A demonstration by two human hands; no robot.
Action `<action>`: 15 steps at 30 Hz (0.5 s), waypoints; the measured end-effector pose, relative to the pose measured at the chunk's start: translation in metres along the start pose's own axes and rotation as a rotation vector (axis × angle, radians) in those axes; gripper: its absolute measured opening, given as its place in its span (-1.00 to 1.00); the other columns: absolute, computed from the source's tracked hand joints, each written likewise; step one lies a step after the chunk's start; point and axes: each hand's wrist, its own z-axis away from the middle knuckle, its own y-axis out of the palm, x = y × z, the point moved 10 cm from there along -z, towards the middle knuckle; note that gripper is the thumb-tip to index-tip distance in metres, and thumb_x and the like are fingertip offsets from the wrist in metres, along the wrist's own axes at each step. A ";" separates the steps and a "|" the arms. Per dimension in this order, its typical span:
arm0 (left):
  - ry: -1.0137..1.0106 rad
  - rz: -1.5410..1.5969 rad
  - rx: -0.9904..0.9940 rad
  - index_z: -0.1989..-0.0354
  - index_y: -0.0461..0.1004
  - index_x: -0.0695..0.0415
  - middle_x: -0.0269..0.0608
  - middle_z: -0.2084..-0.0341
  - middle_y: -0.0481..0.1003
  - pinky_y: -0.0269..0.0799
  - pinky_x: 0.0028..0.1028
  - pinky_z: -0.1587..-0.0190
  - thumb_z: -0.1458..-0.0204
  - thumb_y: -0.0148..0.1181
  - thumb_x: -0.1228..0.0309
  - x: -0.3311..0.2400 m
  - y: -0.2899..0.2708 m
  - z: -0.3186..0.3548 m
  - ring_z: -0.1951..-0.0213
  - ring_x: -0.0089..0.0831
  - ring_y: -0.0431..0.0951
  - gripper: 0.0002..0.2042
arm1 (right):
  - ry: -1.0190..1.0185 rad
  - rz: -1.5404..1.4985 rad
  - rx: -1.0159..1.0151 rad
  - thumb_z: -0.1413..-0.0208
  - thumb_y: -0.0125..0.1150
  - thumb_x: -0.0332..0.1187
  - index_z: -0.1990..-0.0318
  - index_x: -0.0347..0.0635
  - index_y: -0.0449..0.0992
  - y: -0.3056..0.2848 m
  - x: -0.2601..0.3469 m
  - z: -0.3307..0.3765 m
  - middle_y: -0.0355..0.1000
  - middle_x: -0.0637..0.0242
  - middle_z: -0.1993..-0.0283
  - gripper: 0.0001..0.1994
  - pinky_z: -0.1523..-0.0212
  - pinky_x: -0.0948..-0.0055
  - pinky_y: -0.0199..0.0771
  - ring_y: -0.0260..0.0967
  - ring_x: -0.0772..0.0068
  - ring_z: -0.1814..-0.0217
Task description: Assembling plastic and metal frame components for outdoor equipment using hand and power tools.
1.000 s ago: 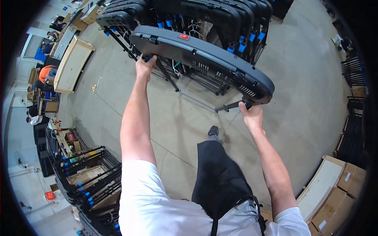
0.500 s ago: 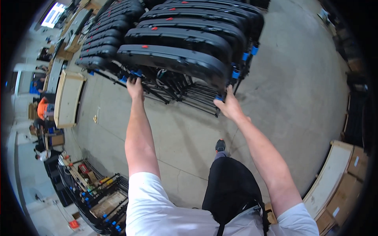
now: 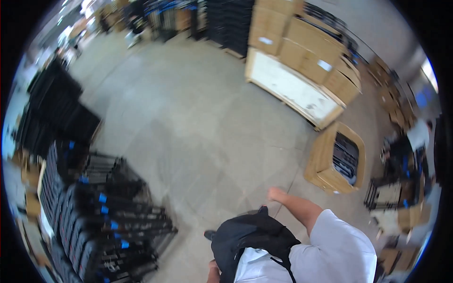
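My right hand [image 3: 276, 194] hangs out in front of me, over the bare concrete floor. Its fingers look curled into a loose fist with nothing in them. Low at my left side, my left hand [image 3: 213, 265] shows only in part; a black apron or bag at my front hides its fingers. The nearest thing on the left is a row of folded black metal frames with long black padded-looking panels [image 3: 78, 226], stood upright side by side. Blue pieces [image 3: 114, 225] sit along their edges. Neither hand touches them.
At front right, an open cardboard box [image 3: 325, 165] holds dark parts. Behind it, cartons [image 3: 306, 49] rest on a white-faced wooden crate [image 3: 288, 87]. Black stacks [image 3: 61, 104] stand at far left. A person in a white top [image 3: 417, 137] is at the far right, near black frames.
Both hands have let go of the front black frame. My view has swung to the right, so the row now lies at lower left, and my arms have dropped toward my sides.
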 end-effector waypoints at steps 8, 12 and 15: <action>-0.167 0.520 -0.122 0.36 0.46 0.25 -0.18 0.61 0.47 0.30 -0.35 0.70 -0.18 0.06 0.50 -0.224 -0.066 -0.164 0.68 -0.39 0.44 -0.89 | 0.555 -0.594 -0.380 -0.10 0.17 -0.18 0.02 -0.17 0.71 0.073 -0.445 0.141 0.64 -0.03 0.02 -0.61 -0.12 0.08 0.61 0.62 -0.06 -0.06; -0.033 0.374 -0.144 0.08 0.52 0.30 -0.24 0.51 0.50 0.34 -0.43 0.61 -0.25 0.07 0.42 -0.427 -0.043 -0.218 0.58 -0.45 0.47 -0.78 | 0.768 -0.923 -0.356 -0.06 0.14 -0.19 0.02 -0.17 0.72 0.141 -0.487 0.205 0.69 0.08 0.19 -0.59 -0.05 0.14 0.64 0.68 0.08 0.09; 0.132 0.305 0.030 -0.05 0.54 0.29 -0.30 0.45 0.52 0.37 -0.50 0.54 -0.31 0.10 0.34 -0.586 0.057 -0.236 0.50 -0.54 0.49 -0.71 | 0.867 -1.183 -0.203 -0.07 0.14 -0.23 0.08 -0.17 0.72 0.204 -0.495 0.226 0.69 0.19 0.28 -0.64 0.20 0.28 0.67 0.68 0.33 0.27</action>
